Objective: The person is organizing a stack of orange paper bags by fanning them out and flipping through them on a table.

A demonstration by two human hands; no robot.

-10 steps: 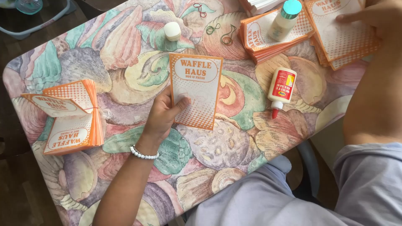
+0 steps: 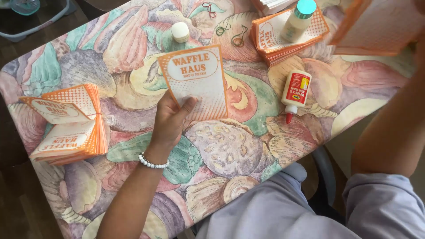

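My left hand [image 2: 170,121] grips the lower left corner of an orange and white printed card [image 2: 195,79], held just above the shell-patterned table [image 2: 221,146]. A white bead bracelet sits on that wrist. My right arm reaches to the top right, where my right hand [image 2: 421,44] is mostly cut off by the frame edge. It lifts another orange-edged card [image 2: 376,26], blurred and tilted above the table.
A white glue bottle [image 2: 295,90] with a red tip lies right of the held card. A teal-capped bottle [image 2: 297,20] stands on a card stack [image 2: 274,44]. A fanned card bundle [image 2: 71,124] lies at left. Rubber bands [image 2: 230,35] and a small cream lid [image 2: 180,32] lie at the back.
My right hand has raised an orange-edged card off the pile at the top right. The card in my left hand has lifted and tilted slightly.
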